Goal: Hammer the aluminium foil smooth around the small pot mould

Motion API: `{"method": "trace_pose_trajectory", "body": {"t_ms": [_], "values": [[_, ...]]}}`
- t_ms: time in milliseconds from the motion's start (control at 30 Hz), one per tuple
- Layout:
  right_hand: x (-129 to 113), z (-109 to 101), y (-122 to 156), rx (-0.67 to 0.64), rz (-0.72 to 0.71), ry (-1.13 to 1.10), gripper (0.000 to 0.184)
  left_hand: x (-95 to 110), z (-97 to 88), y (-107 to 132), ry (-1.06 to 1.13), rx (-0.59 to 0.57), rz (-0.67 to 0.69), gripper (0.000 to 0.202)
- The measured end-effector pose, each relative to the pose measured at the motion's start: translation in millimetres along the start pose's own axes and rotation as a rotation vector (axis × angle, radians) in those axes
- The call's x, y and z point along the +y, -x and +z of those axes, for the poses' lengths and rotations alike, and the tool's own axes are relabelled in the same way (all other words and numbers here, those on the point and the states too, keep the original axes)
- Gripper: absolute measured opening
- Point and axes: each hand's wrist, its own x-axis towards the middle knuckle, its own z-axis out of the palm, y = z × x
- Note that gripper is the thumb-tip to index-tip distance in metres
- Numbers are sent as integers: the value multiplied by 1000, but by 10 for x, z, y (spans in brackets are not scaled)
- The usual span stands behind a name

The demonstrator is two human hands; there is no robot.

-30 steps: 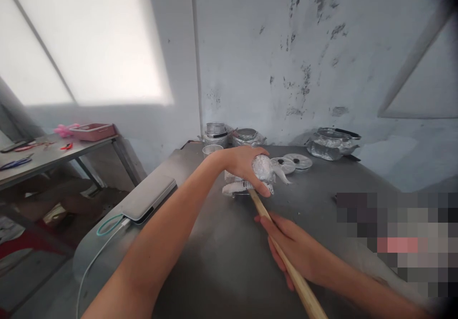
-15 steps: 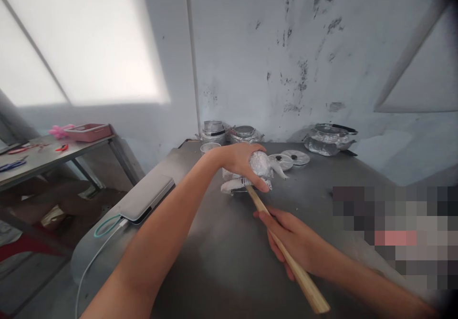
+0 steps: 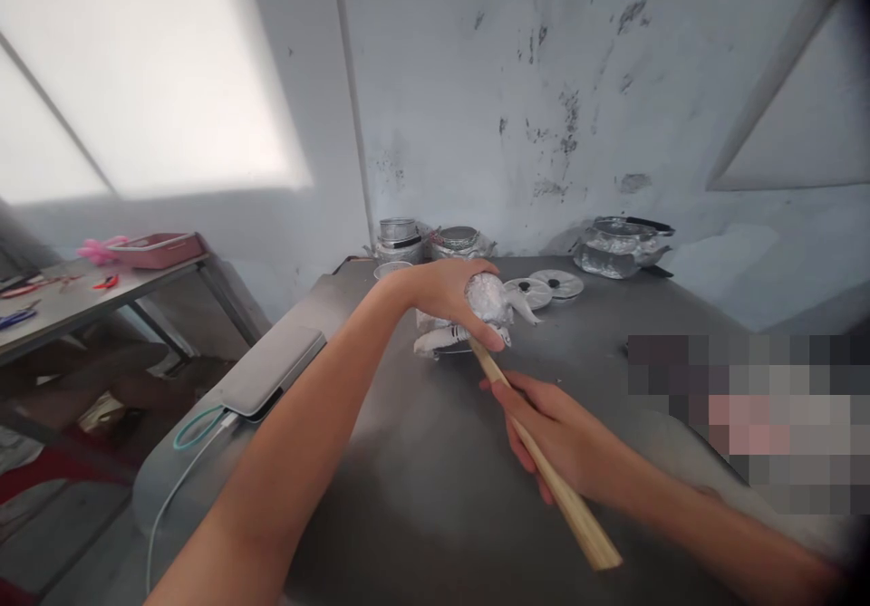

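Note:
A silvery kettle [image 3: 489, 298], seemingly wrapped in foil or plastic, lies on the grey table with its spout pointing to the right. My left hand [image 3: 452, 296] is closed over it, thumb on the near side and fingers across the top. A white-wrapped handle [image 3: 441, 341] sticks out at its near left. My right hand [image 3: 547, 425] grips a pale wooden stick [image 3: 567, 511] that slants from lower right up to the kettle. The stick's far tip lies by my left thumb, and its exact contact there is hidden.
Two round lids [image 3: 557, 284] lie behind the kettle. More wrapped kettles [image 3: 615, 248] stand along the wall. A power bank [image 3: 275, 372] with a white cable rests at the table's left edge. A side table holds a pink basket [image 3: 158, 251]. Part of a blurred-out person [image 3: 768, 425] is at right.
The whole view shifts slightly, so everything sits a little higher and further left. Both hands keep the same grip on the kettle and the stick.

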Motion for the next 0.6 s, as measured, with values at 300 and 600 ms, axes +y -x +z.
{"method": "trace_pose_trajectory", "body": {"t_ms": [300, 600], "values": [[-6, -23, -9, -55, 50, -25, 41, -8, -8, 11, -2, -7, -10, 110], [-47, -15, 67, 0, 0, -39, 43, 40, -30, 35, -17, -16, -33, 109]]}}
